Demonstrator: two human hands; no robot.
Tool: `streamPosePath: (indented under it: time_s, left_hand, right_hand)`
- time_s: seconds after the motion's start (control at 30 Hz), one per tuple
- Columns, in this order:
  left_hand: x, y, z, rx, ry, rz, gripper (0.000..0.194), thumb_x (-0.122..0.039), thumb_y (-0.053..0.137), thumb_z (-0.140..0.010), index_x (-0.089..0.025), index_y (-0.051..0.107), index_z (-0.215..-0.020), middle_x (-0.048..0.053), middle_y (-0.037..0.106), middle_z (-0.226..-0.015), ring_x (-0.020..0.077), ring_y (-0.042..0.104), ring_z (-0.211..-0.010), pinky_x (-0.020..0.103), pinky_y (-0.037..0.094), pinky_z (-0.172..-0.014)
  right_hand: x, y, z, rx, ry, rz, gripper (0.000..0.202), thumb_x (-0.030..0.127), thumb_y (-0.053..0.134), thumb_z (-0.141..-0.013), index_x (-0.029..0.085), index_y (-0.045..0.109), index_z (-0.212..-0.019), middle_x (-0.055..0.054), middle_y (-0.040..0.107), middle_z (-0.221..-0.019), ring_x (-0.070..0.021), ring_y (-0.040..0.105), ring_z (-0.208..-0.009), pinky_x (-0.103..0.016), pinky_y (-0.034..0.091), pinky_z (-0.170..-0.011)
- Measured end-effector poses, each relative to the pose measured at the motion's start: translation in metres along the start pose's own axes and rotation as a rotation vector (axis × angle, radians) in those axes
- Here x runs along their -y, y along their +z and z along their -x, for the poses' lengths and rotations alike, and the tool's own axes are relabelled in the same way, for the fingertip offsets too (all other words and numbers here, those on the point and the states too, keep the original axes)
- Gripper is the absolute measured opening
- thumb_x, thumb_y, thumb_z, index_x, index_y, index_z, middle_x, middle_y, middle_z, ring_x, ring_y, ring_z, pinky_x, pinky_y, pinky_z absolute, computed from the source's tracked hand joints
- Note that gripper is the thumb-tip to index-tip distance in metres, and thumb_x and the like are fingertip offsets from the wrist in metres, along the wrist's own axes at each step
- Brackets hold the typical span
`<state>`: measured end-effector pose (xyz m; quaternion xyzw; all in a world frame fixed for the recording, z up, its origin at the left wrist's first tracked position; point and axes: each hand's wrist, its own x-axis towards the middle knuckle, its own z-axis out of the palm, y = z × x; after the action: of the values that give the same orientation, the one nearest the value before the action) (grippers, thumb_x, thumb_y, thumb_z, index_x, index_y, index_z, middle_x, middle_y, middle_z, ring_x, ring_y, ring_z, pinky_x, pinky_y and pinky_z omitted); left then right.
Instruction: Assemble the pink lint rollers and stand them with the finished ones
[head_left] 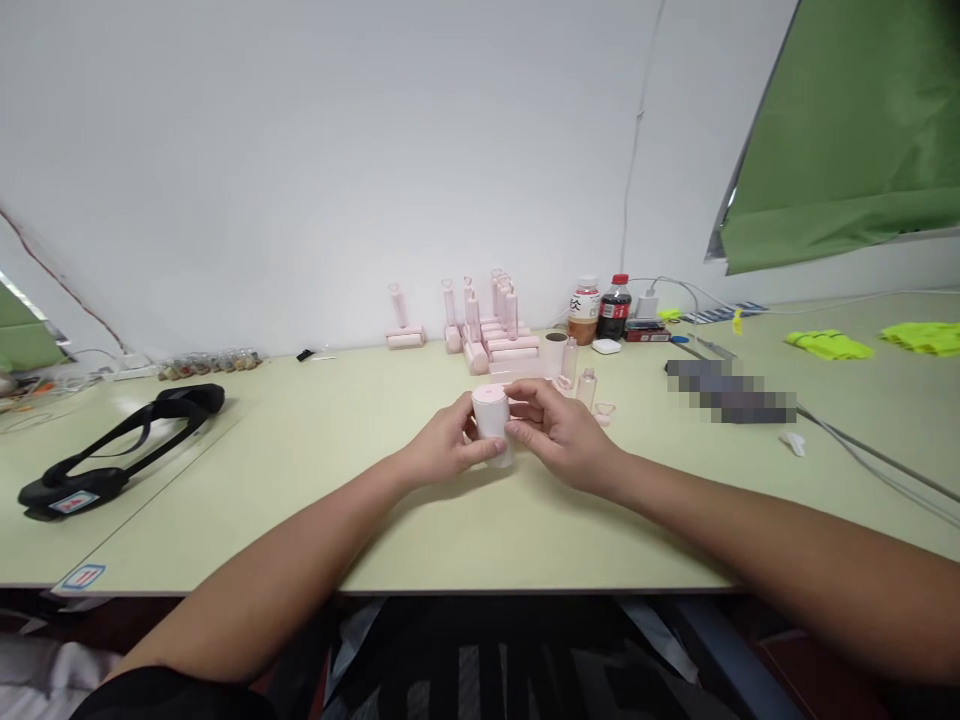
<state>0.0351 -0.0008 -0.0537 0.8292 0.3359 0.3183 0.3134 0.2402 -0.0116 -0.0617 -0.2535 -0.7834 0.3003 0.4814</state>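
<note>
Both hands meet around a white lint roller head (491, 424) with a pink round end facing up, held just over the table. My left hand (444, 442) grips it from the left, the thumb across its lower front. From the right, my right hand (562, 432) has its fingers curled and pressed to the roll, with fingertips at the top edge and the thumb at its side. Just behind my right hand stand clear pink handle tubes (586, 386) and a small pink loop piece (604, 412). A white paper-like roll (555, 350) with a dark hollow core stands behind them.
Several pink lint rollers (513, 347) stand by the wall. Right of them are an orange-brown drink bottle (583, 312) and a cola bottle (615, 310). A black strap headset (124, 455) lies at left; cables (862, 452) and yellow-green cloths (829, 345) lie at right.
</note>
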Motion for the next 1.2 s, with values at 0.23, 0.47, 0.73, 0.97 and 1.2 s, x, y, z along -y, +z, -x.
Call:
streamPosePath:
  time_s: [0.23, 0.47, 0.73, 0.97, 1.2]
  left_hand:
    - [0.004, -0.005, -0.003, -0.112, -0.121, 0.194, 0.039, -0.033, 0.065, -0.078, -0.02, 0.049, -0.111, 0.004, 0.059, -0.103, 0.0196, 0.058, -0.091, 0.028, 0.048, -0.071]
    - [0.007, -0.011, -0.008, -0.24, -0.228, 0.389, 0.06, -0.028, 0.065, -0.075, -0.025, 0.036, -0.127, 0.004, 0.053, -0.108, 0.0184, 0.06, -0.088, 0.031, 0.054, -0.068]
    - [0.001, -0.013, -0.008, -0.349, -0.196, 0.441, 0.077, -0.035, 0.067, -0.076, -0.039, 0.023, -0.138, 0.002, 0.048, -0.109, 0.0174, 0.064, -0.079, 0.035, 0.061, -0.057]
    - [-0.001, -0.015, -0.009, -0.291, -0.36, 0.569, 0.074, -0.033, 0.069, -0.075, -0.036, 0.026, -0.136, 0.001, 0.052, -0.095, 0.0184, 0.064, -0.073, 0.035, 0.061, -0.052]
    - [0.001, -0.013, -0.008, -0.258, -0.435, 0.555, 0.072, -0.032, 0.068, -0.075, -0.033, 0.028, -0.135, 0.002, 0.051, -0.092, 0.0184, 0.063, -0.07, 0.035, 0.06, -0.049]
  right_hand:
    - [0.001, -0.008, -0.002, 0.059, 0.067, 0.092, 0.037, 0.022, 0.053, -0.091, 0.025, 0.046, -0.126, -0.011, 0.056, -0.133, -0.0235, 0.064, -0.113, -0.04, 0.057, -0.088]
    - [0.005, -0.024, -0.011, 0.204, 0.135, 0.715, 0.019, 0.017, 0.051, -0.087, 0.018, 0.062, -0.103, -0.01, 0.07, -0.104, -0.0255, 0.064, -0.093, -0.038, 0.048, -0.079]
    - [0.008, -0.013, -0.003, 0.419, 0.221, 0.974, 0.025, 0.02, 0.056, -0.081, 0.02, 0.065, -0.105, -0.011, 0.067, -0.094, -0.0268, 0.061, -0.089, -0.029, 0.036, -0.061]
    - [0.01, -0.014, -0.001, 0.409, 0.276, 0.938, 0.024, 0.027, 0.059, -0.08, 0.023, 0.067, -0.103, -0.007, 0.069, -0.085, -0.024, 0.062, -0.073, -0.028, 0.027, -0.053]
    - [0.014, -0.032, -0.011, 0.354, 0.39, 0.861, 0.024, 0.031, 0.063, -0.08, 0.02, 0.055, -0.061, -0.005, 0.063, -0.065, -0.0185, 0.054, -0.058, -0.028, 0.025, -0.049]
